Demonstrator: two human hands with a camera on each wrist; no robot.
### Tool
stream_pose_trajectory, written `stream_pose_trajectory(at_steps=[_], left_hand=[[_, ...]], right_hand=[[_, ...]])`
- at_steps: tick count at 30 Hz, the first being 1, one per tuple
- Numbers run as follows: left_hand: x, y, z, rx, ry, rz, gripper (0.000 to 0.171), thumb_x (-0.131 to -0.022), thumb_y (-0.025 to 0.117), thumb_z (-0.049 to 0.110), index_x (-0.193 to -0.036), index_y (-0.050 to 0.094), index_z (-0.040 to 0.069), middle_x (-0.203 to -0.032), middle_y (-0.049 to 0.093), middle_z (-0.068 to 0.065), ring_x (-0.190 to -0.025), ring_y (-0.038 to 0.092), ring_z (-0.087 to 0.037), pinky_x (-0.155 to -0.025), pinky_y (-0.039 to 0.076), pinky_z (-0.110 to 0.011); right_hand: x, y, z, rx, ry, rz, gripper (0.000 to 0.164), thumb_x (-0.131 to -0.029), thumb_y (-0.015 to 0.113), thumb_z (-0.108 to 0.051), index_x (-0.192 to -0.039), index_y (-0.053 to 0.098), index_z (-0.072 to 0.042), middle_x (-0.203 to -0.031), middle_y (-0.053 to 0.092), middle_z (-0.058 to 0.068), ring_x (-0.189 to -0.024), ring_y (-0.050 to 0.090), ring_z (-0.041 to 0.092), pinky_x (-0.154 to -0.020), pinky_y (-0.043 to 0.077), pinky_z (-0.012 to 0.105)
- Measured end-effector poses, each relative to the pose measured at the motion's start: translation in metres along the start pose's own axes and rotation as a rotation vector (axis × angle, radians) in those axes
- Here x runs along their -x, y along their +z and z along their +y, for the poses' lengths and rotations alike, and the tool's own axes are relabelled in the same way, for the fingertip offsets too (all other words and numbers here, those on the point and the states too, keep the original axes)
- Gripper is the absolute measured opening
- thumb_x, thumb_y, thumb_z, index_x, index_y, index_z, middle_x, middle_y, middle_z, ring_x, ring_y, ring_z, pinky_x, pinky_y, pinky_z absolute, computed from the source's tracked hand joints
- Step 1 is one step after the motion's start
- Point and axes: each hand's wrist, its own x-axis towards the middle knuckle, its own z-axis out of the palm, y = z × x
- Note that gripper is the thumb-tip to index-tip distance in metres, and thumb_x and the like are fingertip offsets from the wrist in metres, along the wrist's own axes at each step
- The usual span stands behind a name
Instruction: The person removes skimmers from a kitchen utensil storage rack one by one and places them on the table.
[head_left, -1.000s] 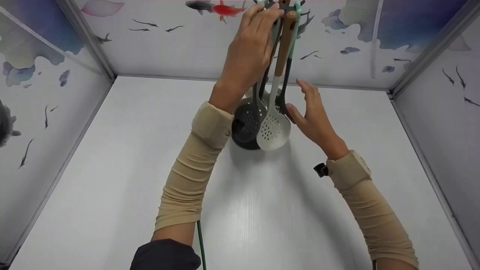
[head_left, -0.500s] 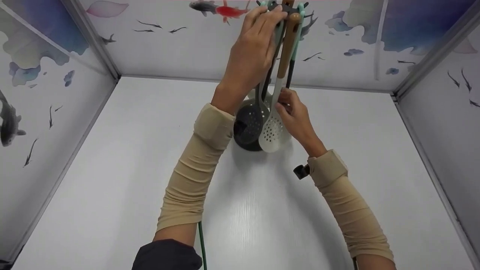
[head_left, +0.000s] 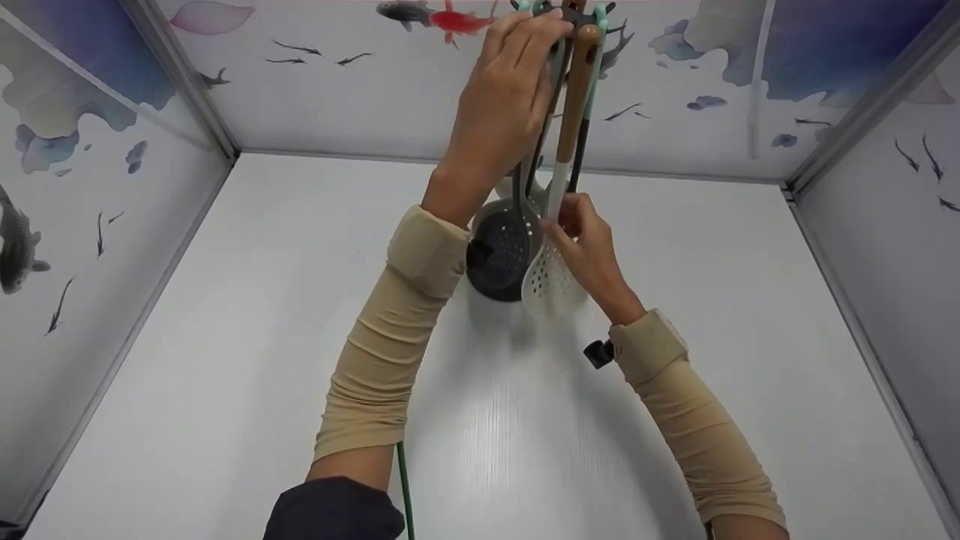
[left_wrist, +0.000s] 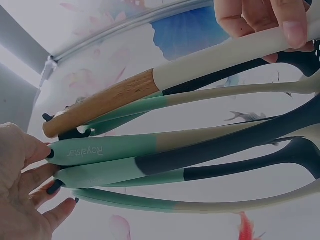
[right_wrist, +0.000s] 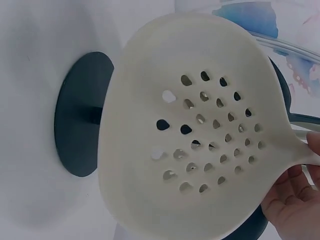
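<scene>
A dark utensil rack [head_left: 574,16] carries several hanging kitchen tools, with its round dark base [right_wrist: 82,135] below. My left hand [head_left: 502,97] holds the rack at its top, fingers bent around the hooks. At the front hangs a white skimmer [head_left: 576,112] with a brown wood-look handle. My right hand [head_left: 596,251] pinches its white neck just above the holed bowl. In the left wrist view, the handle's top is still at a hook [left_wrist: 47,117]. Mint-green handles [left_wrist: 115,145] of other tools hang beside it. A dark perforated tool head [head_left: 499,251] is left of the skimmer.
The rack stands on a white tabletop [head_left: 480,420], close to the back wall [head_left: 337,105] printed with fish and flowers. Side walls [head_left: 885,165] enclose the table left and right. A green cable [head_left: 403,487] runs beside the left forearm.
My right hand has come in from the right, taken hold of the skimmer's neck and slid slightly lower with it. The left hand stays on the rack's top.
</scene>
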Motion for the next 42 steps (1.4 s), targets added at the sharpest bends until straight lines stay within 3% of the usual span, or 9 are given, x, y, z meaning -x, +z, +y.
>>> stream_pose_trajectory(at_steps=[8,20,34,42], left_hand=[[0.000,0.000,-0.001,0.006,-0.008,-0.011,0.039,-0.102,0.029,0.019,-0.136,0.046,0.012,-0.144,0.042,-0.002,-0.135,0.030,-0.018,-0.112,0.015,-0.014],[0.001,-0.001,-0.005,0.007,-0.022,-0.038,0.040,-0.101,0.027,0.017,-0.138,0.043,0.013,-0.147,0.039,-0.001,-0.137,0.028,-0.018,-0.111,0.015,-0.013],[0.001,0.001,-0.004,-0.012,0.003,-0.039,0.040,-0.102,0.026,0.019,-0.138,0.042,0.013,-0.147,0.038,-0.001,-0.139,0.025,-0.018,-0.112,0.011,-0.015],[0.002,0.004,-0.003,-0.062,0.020,-0.038,0.041,-0.102,0.024,0.019,-0.139,0.039,0.014,-0.147,0.037,-0.002,-0.139,0.023,-0.021,-0.114,0.013,-0.018]], right_hand=[[0.003,0.000,-0.003,0.015,-0.031,0.046,0.028,-0.090,0.059,-0.006,-0.113,0.052,0.009,-0.098,0.062,0.021,-0.079,0.053,0.019,-0.068,0.043,0.018],[0.005,-0.001,-0.012,0.048,-0.012,0.049,0.023,-0.088,0.061,-0.002,-0.107,0.055,0.009,-0.092,0.062,0.022,-0.074,0.052,0.018,-0.065,0.042,0.016],[0.012,-0.016,-0.024,0.090,-0.055,0.117,0.019,-0.086,0.061,0.001,-0.100,0.054,0.010,-0.087,0.061,0.022,-0.070,0.053,0.012,-0.065,0.042,0.016],[0.016,-0.035,-0.002,-0.013,0.052,0.201,0.022,-0.086,0.061,0.001,-0.102,0.052,0.012,-0.090,0.058,0.015,-0.075,0.054,0.012,-0.070,0.044,0.019]])
